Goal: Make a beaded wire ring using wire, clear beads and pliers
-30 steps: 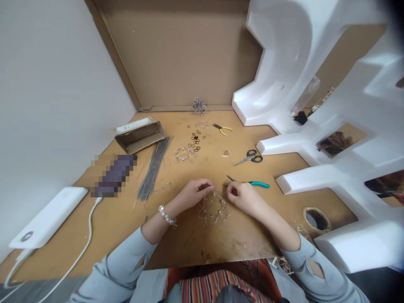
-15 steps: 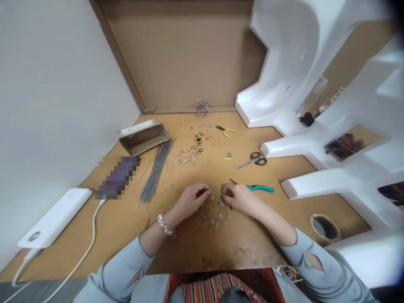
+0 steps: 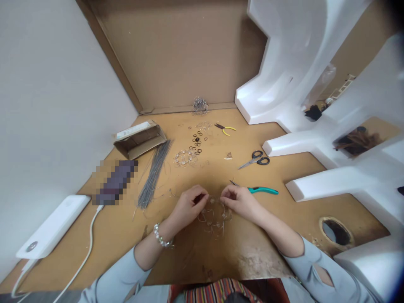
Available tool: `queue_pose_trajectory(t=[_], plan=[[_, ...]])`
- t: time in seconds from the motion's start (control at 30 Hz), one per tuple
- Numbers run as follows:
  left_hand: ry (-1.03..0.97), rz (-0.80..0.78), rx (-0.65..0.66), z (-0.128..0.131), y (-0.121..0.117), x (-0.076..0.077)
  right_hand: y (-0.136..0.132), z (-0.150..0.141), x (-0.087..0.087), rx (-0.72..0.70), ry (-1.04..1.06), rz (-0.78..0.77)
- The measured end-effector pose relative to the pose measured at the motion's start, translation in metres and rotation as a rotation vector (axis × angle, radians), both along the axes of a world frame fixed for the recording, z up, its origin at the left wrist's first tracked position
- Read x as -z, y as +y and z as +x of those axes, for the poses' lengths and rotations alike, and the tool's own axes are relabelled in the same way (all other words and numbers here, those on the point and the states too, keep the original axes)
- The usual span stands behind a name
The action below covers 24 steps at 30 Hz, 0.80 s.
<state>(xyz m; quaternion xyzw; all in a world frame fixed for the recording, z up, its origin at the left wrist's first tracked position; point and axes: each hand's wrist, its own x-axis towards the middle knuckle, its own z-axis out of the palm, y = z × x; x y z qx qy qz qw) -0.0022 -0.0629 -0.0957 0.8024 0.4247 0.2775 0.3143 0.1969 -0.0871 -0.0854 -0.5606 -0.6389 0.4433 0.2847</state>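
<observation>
Between my two hands is a ring of thin wire loops with clear beads (image 3: 217, 225). My left hand (image 3: 191, 205), with a beaded bracelet (image 3: 161, 235) on its wrist, pinches the ring's upper left edge between thumb and fingers. On the opposite side my right hand (image 3: 240, 202) has its fingertips closed on the ring's upper right part. Teal-handled pliers (image 3: 264, 190) lie just beyond the right hand, their jaws partly hidden by it. A similar beaded wire ring (image 3: 185, 158) rests farther back on the table.
Left of centre lie a bundle of grey wires (image 3: 154, 174) and an open cardboard box (image 3: 140, 141). Black-handled scissors (image 3: 255, 160), yellow-handled pliers (image 3: 225, 128) and small dark rings (image 3: 197, 143) are spread behind. A white power bank (image 3: 53, 227) sits left; white moulded supports (image 3: 312, 185) stand right.
My right hand has come inward, closer to the left hand, and its fingertips now meet the beaded ring. The ring has turned slightly between my hands. The camera view has shifted a little.
</observation>
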Motion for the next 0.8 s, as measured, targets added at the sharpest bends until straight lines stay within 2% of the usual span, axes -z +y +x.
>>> queue_pose_trajectory(t=[0.07,0.2,0.27,0.47,0.63,0.8], plan=[[0.002,0.016,-0.03,0.0,-0.001,-0.003,0.0,-0.001,0.0,0.006,0.019,0.047],[0.005,0.051,-0.064,0.002,-0.005,-0.007,-0.002,0.0,-0.001,0.009,-0.11,0.26],[0.015,0.068,-0.078,0.003,-0.006,-0.007,-0.003,0.0,-0.001,0.002,-0.163,0.313],[0.016,0.022,-0.114,0.003,-0.006,-0.004,-0.004,-0.005,0.0,0.039,-0.201,0.234],[-0.005,0.017,-0.086,0.001,-0.003,-0.003,-0.002,-0.006,0.006,0.083,-0.095,0.176],[0.009,0.018,-0.04,0.0,-0.002,-0.004,-0.001,-0.003,0.008,0.047,-0.1,0.261]])
